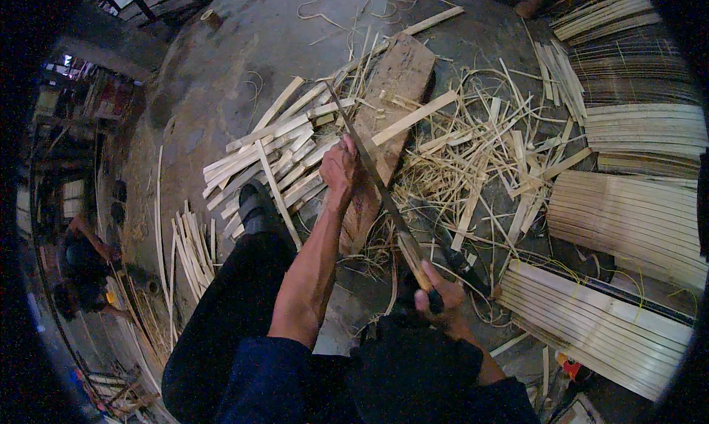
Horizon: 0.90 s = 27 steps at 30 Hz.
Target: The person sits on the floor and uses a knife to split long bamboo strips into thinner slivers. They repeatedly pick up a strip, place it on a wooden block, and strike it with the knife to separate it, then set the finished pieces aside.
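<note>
My right hand (pixel 442 298) is closed round the handle of a long, narrow-bladed knife (pixel 380 187). Its dark blade slants up and to the left, passing just right of my left hand (pixel 340 167). The left fist is closed over a thick wooden plank (pixel 402 66) on the ground. A pale bamboo strip (pixel 417 117) runs from the blade beside that fist toward the upper right and appears gripped by it, though the gripped end is hidden. Left of the fist lies a loose pile of split bamboo pieces (pixel 255 154).
Tangled bamboo shavings (pixel 480 154) cover the floor right of the plank. Slatted bamboo panels (pixel 591 324) are stacked along the right side. My shod foot (pixel 255 202) rests against the pile. More strips (pixel 190 250) lie at left, where another person (pixel 85 258) works.
</note>
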### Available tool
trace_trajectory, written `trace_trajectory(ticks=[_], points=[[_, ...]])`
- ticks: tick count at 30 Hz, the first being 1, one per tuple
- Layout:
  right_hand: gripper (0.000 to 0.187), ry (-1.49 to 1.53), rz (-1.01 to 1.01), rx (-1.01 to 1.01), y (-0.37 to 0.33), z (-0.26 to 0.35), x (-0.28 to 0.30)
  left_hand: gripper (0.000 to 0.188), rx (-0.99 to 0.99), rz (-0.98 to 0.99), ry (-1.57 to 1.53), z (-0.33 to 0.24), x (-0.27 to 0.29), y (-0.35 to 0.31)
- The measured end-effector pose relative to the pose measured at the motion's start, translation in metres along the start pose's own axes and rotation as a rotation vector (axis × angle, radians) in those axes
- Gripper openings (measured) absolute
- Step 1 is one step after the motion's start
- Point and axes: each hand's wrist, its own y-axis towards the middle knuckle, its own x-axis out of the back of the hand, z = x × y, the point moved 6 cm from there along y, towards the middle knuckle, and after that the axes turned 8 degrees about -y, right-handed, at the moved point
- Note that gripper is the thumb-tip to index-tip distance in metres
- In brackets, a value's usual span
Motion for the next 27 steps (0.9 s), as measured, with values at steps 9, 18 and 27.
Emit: trace_trajectory(ticks=[9, 18, 27], points=[[0.053, 0.014, -0.075, -0.074, 0.063, 0.003, -0.017, 0.042, -0.182, -0.08, 0.029, 0.0, -0.019, -0.002], [0.047, 0.26, 0.159, -0.487, -0.009, -0.013, 0.005, 0.045, -0.242, -0.186, -0.031, 0.002, -0.019, -0.002], [0.044, 0.221, 0.141, -0.476, -0.022, -0.005, 0.009, 0.046, -0.152, -0.175, 0.009, -0.002, -0.003, 0.003]])
